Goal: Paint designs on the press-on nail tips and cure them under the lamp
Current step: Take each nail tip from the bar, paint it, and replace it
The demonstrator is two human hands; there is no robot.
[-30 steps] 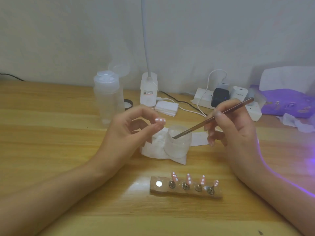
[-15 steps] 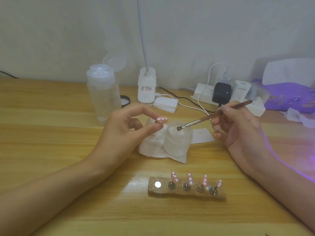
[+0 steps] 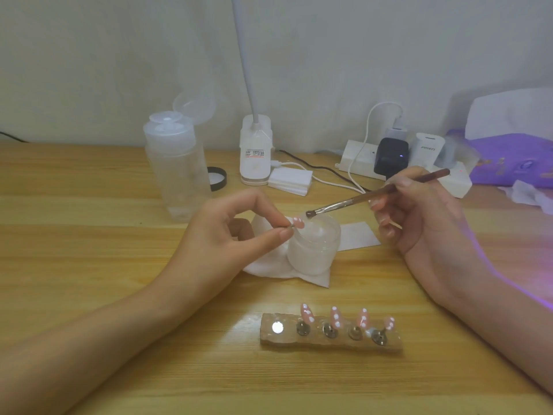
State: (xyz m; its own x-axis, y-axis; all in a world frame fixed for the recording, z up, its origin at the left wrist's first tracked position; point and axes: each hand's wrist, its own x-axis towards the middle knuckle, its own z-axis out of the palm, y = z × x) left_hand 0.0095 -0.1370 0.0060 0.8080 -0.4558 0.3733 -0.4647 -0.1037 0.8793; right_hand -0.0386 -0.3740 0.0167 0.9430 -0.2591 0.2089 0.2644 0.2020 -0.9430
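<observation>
Two grips | left hand [image 3: 227, 235] pinches nail tip [image 3: 298, 223] — thumb, forefinger | right hand [image 3: 419, 217] holds brush [image 3: 359, 202], bristles over jar [image 3: 314, 253]

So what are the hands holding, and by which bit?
The left hand pinches the little metal stem under a pink nail tip. The right hand holds the brush by the middle of its brown handle.

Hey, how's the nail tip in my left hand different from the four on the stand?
The held tip is pinched in the left hand near the jar; the stand tips sit on the holder, untouched. The held tip lies nearly level; the stand tips point upward. All are pink with white dots.
</observation>
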